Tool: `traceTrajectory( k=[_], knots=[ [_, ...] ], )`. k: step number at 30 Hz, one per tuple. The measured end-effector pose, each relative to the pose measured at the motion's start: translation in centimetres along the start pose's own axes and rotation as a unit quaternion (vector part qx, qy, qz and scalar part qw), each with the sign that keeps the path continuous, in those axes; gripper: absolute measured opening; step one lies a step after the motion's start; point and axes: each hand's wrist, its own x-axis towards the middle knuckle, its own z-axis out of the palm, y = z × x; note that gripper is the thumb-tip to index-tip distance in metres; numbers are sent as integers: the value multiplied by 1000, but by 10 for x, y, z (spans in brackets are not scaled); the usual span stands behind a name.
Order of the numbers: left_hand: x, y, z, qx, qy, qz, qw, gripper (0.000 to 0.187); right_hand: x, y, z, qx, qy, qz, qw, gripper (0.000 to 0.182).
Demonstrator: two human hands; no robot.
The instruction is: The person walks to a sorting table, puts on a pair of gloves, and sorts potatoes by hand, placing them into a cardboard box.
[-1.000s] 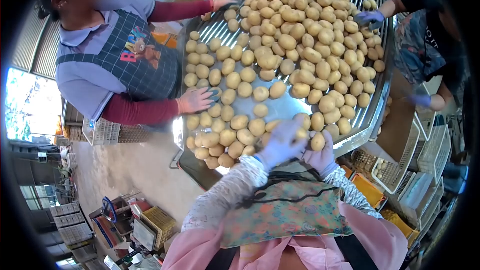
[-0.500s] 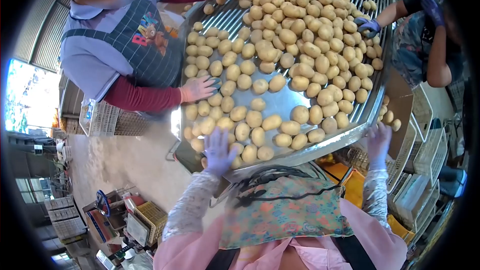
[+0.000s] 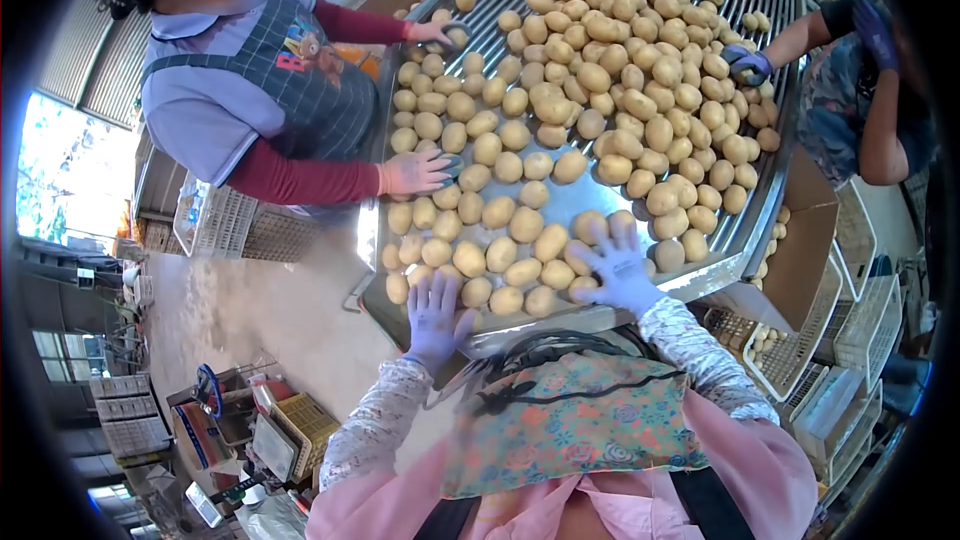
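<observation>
Many potatoes point(image 3: 550, 240) lie on a metal sorting table point(image 3: 690, 280) with a slatted surface farther back. My left hand point(image 3: 434, 323), in a pale purple glove, rests with fingers spread at the near left edge, against the nearest potatoes. My right hand point(image 3: 616, 268), gloved alike, is spread over potatoes at the near edge, right of the middle. Neither of my hands grips a potato. The potatoes are heaped thickly at the back and right, and lie in a single layer at the front left.
A co-worker in a checked apron point(image 3: 310, 90) stands at the left with both gloved hands over the table. Another person's gloved hand point(image 3: 746, 65) touches the heap at the right. A cardboard box point(image 3: 800, 240) and plastic crates point(image 3: 860, 330) stand at the right.
My right hand has moved left from beside the table's right side onto the front potatoes. The co-worker's far hand now has a potato. The view has shifted slightly.
</observation>
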Motion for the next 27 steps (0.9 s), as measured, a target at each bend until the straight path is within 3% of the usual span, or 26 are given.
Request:
traceTrajectory(
  k=[1, 4, 6, 9, 10, 12, 14, 15, 16, 17, 20, 21, 22, 23, 25, 27],
  knots=[
    [12, 5, -5, -45, 21, -46, 998, 74, 7, -11, 2, 1, 2, -1, 1000, 73],
    [69, 22, 10, -68, 62, -49, 995, 75, 25, -41, 12, -10, -35, -42, 998, 67],
    [83, 55, 36, -94, 62, -76, 991, 75, 22, -47, 17, -4, 1, -133, 991, 54],
    [81, 91, 59, 6, 26, -30, 999, 76, 0, -24, 8, 28, 21, -190, 981, 43],
    [74, 95, 47, -38, 3, 50, 998, 77, -5, -21, -15, 25, 58, -182, 981, 40],
    [68, 97, 26, -136, -31, 160, 977, 68, -21, 5, -35, 11, 39, -101, 994, 40],
    [83, 84, 30, -159, -34, 166, 973, 59, -28, 34, -55, -65, 105, -26, 992, 38],
    [97, 78, 30, -182, -37, 172, 967, 50, -34, 54, -54, -41, 141, 52, 988, 51],
    [121, 84, 14, -181, 70, 167, 967, 36, -30, 70, -52, -77, 202, 109, 970, 60],
    [143, 87, 6, -146, 75, 137, 977, 38, -24, 82, -49, -112, 261, 168, 944, 69],
    [203, 85, 50, -46, 107, 49, 992, 50, -1, 71, -34, -96, 217, 200, 951, 82],
    [221, 88, 48, -48, 109, 58, 991, 50, 6, 58, -34, -132, 202, 194, 951, 75],
    [236, 90, 43, -54, -23, 1, 998, 54, 17, 37, -61, -24, 99, 178, 979, 67],
    [242, 93, 39, -57, -159, -56, 984, 58, 10, 44, -23, -16, 161, 53, 985, 62],
    [250, 82, 59, -42, -106, -26, 993, 57, 8, 8, -11, -52, 163, 78, 982, 62],
    [255, 67, 49, -96, -190, 13, 977, 51, -3, 1, -20, -2, 149, 65, 987, 61]
  ],
)
